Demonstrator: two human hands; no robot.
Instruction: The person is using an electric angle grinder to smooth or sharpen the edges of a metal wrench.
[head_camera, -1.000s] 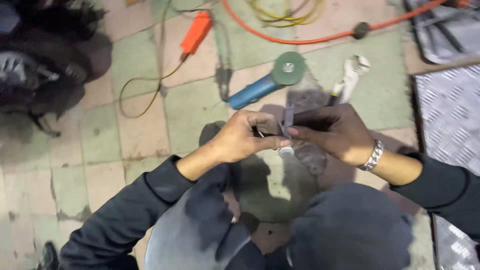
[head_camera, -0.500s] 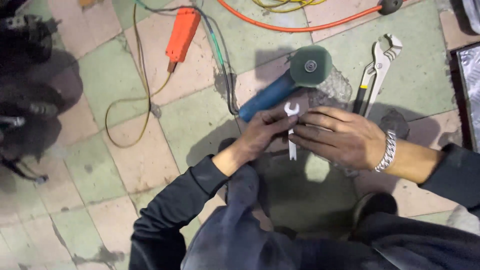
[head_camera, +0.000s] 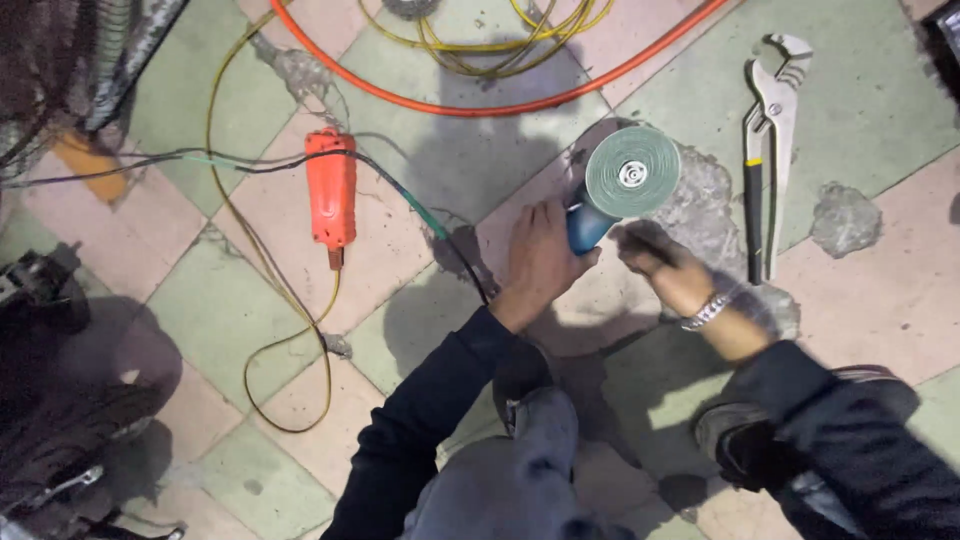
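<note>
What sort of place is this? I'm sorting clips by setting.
Probably a makeshift work or repair area on a worn pink-and-green tiled floor. A blue angle grinder with a grey-green disc, silver slip-joint pliers and a long orange cable all lie on the floor.

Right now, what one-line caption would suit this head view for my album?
Left hand holds a blue angle grinder on the tiled floor, right hand beside it, pliers nearby.

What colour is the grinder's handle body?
Blue, under the left hand; the angle grinder shows in the head view.
</note>
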